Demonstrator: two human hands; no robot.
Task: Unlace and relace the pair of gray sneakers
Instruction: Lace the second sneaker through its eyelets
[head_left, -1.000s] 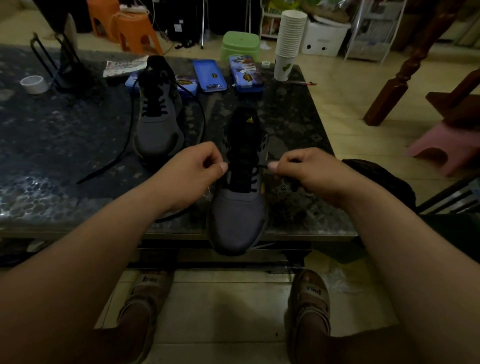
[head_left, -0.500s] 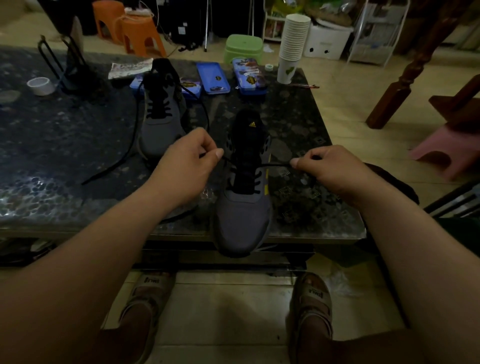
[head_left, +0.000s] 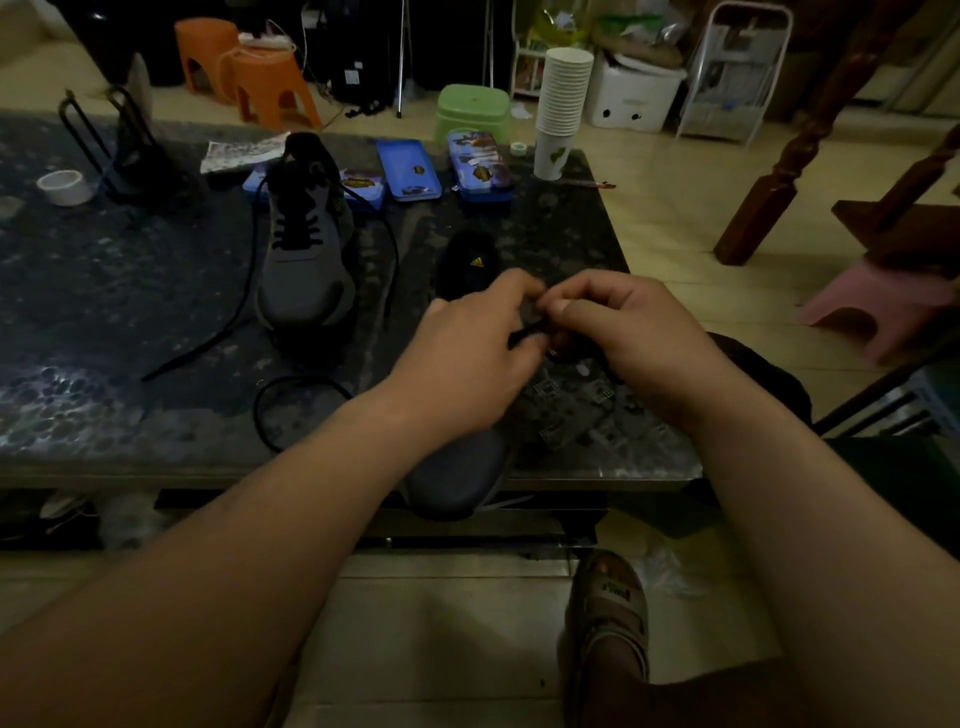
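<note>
Two gray sneakers stand on a dark stone table (head_left: 104, 322). The near sneaker (head_left: 457, 473) points its toe over the table's front edge, and its black tongue shows beyond my hands. My left hand (head_left: 467, 348) and my right hand (head_left: 618, 332) meet above its lace area, both pinching the black lace (head_left: 527, 330) between fingertips. The hands hide the eyelets. The far sneaker (head_left: 306, 260) sits to the left with its black lace threaded and loose ends trailing across the table.
A loop of lace (head_left: 291, 395) lies left of the near sneaker. Blue pencil cases (head_left: 410, 169), a stack of paper cups (head_left: 561, 109), a tape roll (head_left: 65, 187) and a dark stand (head_left: 130, 150) sit further back. Stools and a wooden post stand around. My sandalled foot (head_left: 608, 608) is under the table edge.
My hands, pulling the lace apart sideways half a second ago, have come together over the near sneaker's middle. The view shifted so the sneaker sits more to the right.
</note>
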